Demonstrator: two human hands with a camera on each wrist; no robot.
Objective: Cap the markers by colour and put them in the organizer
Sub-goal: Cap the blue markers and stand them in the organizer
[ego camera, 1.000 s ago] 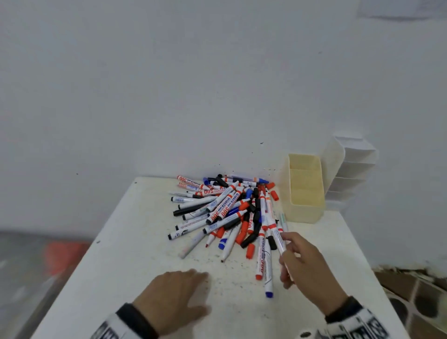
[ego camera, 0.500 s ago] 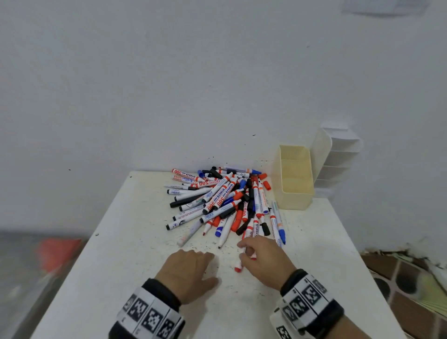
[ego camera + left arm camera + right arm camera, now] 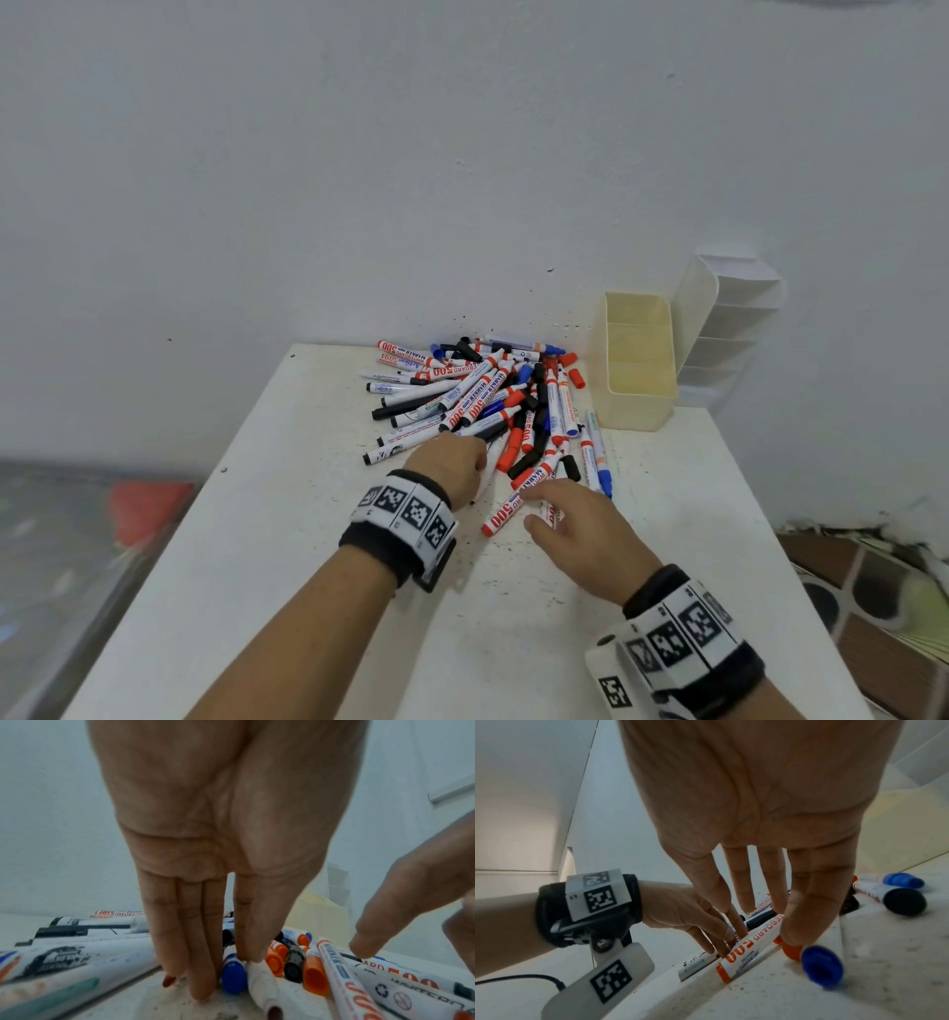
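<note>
A pile of loose markers and caps (image 3: 488,406) in red, blue and black lies at the back of the white table (image 3: 267,514). My left hand (image 3: 462,457) reaches into the pile's near edge, fingers (image 3: 200,963) straight, tips on the table beside a blue-capped marker (image 3: 232,975). My right hand (image 3: 554,506) hovers with spread, straight fingers over a red-lettered marker (image 3: 500,516), also in the right wrist view (image 3: 749,949); one fingertip (image 3: 798,933) touches an orange cap (image 3: 789,950). Neither hand holds anything. The cream organizer (image 3: 637,406) stands right of the pile.
A white tiered organizer (image 3: 729,318) leans against the wall behind the cream one. The wall runs along the table's back edge. A blue cap (image 3: 821,967) lies near my right fingertips. Beyond the table's right edge are brown boxes (image 3: 873,591).
My right hand let go of the marker it held and now spreads over a red marker at the pile's front. My left hand slid forward from the bare table into the pile.
</note>
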